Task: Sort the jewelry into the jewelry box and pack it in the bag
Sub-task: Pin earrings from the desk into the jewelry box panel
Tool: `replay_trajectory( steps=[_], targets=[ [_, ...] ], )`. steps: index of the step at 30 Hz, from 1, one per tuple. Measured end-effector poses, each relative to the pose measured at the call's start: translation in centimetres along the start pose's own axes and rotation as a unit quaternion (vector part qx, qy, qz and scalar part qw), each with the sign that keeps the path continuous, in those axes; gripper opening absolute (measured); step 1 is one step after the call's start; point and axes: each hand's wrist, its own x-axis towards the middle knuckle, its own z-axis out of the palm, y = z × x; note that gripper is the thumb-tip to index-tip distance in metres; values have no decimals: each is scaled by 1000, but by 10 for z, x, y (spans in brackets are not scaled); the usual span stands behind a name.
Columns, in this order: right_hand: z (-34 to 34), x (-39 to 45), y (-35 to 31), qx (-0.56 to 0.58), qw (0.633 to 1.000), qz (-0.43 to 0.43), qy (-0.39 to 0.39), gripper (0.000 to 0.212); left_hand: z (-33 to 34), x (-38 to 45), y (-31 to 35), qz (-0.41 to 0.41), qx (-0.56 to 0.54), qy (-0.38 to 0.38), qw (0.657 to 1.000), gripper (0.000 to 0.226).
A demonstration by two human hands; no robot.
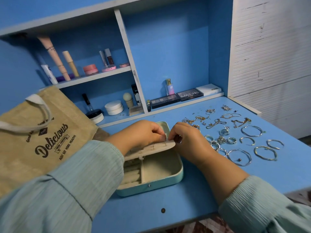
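From the head camera, your two hands meet over the open jewelry box (161, 172), a pale mint case lying on the blue surface (193, 195) right beneath them. Your left hand (143, 133) has its fingertips curled down onto the cream earring panel (151, 147) that stands across the middle of the box, pinching at a small earring (164, 142) set in the panel's top edge. Your right hand (186, 140) pinches the right end of that same panel between thumb and forefinger, steadying it. A few more small studs sit in the panel just left of your left fingertips. Below your hands, the box's lower tray shows ring rolls on the left and a bare compartment on the right.

Just to the right of your right hand, the loose jewelry is spread on the surface: silver rings (222, 140) nearest your wrist, large hoops (252, 131) further right, and tangled chains (217, 123) beyond them toward the back.

To the left of your left forearm, the tan burlap bag (42, 132) printed "Delicious" leans against the shelf unit (94, 76), which holds cosmetics behind your hands. Pale green sleeves cover both of your forearms.
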Motion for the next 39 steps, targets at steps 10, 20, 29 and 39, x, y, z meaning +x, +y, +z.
replay_trajectory(
  steps=[10,20,29,39],
  targets=[
    [1,0,0,-9,1000,-1,3,10,-8,1,0,3,42,-37,998,10],
    [2,0,3,1,1000,-7,8,12,-14,7,4,0,72,-69,995,11],
    [3,0,3,-10,1000,-3,11,12,-16,11,10,-7,105,-101,989,20],
    [2,-1,2,-21,1000,3,12,12,-16,11,13,-6,119,-125,985,16]
  ],
)
